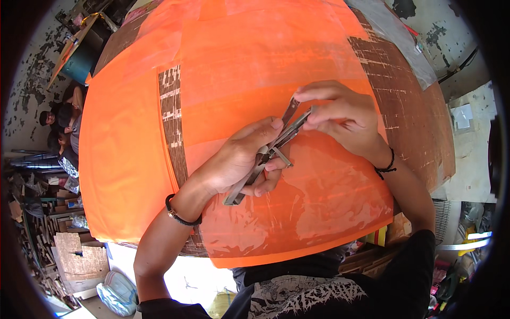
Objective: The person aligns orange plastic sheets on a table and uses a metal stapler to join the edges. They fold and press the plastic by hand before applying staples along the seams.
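Above the orange sheet (133, 175), the metal folding tool (287, 133) slants lower-left to upper-right, left hand (239, 154) gripping its middle, right hand (348, 111) pinching its upper end.

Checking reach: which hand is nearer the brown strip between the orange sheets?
Left. The left hand is right of the brown strip; the right hand is farther right.

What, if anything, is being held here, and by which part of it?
A slender grey metal multi-part tool: the left hand grips its middle; the right hand holds its forked upper end with fingertips.
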{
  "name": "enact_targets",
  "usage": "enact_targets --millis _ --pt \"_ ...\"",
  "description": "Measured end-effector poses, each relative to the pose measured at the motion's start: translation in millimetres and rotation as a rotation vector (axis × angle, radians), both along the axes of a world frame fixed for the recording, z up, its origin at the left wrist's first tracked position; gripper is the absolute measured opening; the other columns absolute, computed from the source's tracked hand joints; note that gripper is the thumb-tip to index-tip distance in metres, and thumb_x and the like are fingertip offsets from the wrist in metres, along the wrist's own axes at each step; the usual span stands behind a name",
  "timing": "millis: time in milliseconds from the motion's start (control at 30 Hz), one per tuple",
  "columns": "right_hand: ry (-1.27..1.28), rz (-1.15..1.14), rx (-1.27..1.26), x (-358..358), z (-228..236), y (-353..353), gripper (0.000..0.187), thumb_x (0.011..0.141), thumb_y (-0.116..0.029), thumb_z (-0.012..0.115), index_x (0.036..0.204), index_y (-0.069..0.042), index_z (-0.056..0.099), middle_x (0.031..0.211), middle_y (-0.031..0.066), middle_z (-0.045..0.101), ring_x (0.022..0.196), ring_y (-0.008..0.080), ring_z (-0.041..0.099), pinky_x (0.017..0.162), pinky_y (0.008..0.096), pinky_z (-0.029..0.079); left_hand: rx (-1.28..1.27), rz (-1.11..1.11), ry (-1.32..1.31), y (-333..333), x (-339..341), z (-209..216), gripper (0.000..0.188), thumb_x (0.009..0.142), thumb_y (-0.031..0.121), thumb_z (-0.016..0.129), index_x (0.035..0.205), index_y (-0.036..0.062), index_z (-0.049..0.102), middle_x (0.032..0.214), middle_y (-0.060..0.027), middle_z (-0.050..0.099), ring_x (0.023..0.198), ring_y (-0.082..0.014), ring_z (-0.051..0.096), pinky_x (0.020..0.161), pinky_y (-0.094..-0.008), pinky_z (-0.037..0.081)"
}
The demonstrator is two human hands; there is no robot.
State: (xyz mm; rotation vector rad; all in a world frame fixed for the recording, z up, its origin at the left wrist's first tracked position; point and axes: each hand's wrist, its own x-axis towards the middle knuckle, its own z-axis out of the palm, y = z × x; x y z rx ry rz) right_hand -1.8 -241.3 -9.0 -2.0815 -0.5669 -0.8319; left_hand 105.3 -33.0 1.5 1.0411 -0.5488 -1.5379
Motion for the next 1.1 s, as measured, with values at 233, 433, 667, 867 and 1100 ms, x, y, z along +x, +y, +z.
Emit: enact_targets --millis 233,433,667,867,1100 --pt "-0.005 0.032 -0.067 -3 -2 0 0.015 0.075 0.000 0.072 0.088 -0.006 0.069 0.100 0.0085 0.068 0.079 0.0177 0.067 0.062 0.0256 0.054 0.060 -0.023 0.097 1 4 -4 0.050 0.099 0.045 0.035 0.116 -0.0014 0.045 0.066 -0.0059 0.050 0.043 -0.0191 0.056 0.023 -0.0240 0.030" --pt "0.159 -0.039 0.013 -7 7 -2 0.014 0.079 -0.003 0.070 0.093 -0.005 0.070 0.087 0.0076 0.070 0.076 0.0160 0.068 0.062 0.0241 0.052 0.008 -0.033 0.115 -4 6 -8 0.079 0.092 0.064 0.031 0.134 -0.0023 0.037 0.084 -0.0162 0.061 0.046 -0.0205 0.060 0.026 -0.0245 0.043" --pt "0.486 -0.044 0.071 -10 18 -14 0.014 0.085 -0.010 0.067 0.095 -0.001 0.070 0.087 0.0069 0.071 0.077 0.0112 0.067 0.066 0.0234 0.051 -0.045 -0.120 -0.120 -3 1 -3 0.088 0.087 0.065 0.047 0.135 -0.0070 0.031 0.098 -0.0233 0.063 0.040 -0.0155 0.053 0.024 -0.0233 0.038" --pt "0.650 -0.069 0.186 -12 26 -21 0.018 0.086 -0.016 0.068 0.094 -0.001 0.070 0.087 0.0074 0.072 0.078 0.0119 0.069 0.066 0.0214 0.051 -0.001 -0.087 -0.165 -5 -4 -3 0.031 0.095 0.016 0.053 0.117 -0.0061 0.050 0.085 -0.0116 0.061 0.039 -0.0099 0.044 0.027 -0.0213 0.034" --pt "0.529 0.001 0.106 -11 16 -26 0.019 0.086 -0.015 0.067 0.101 -0.003 0.071 0.081 0.0060 0.071 0.075 0.0131 0.068 0.069 0.0246 0.052 0.102 -0.173 -0.210 -6 -9 7 0.020 0.098 0.017 0.050 0.101 -0.0022 0.051 0.079 -0.0070 0.061 0.040 -0.0068 0.043 0.031 -0.0209 0.027"
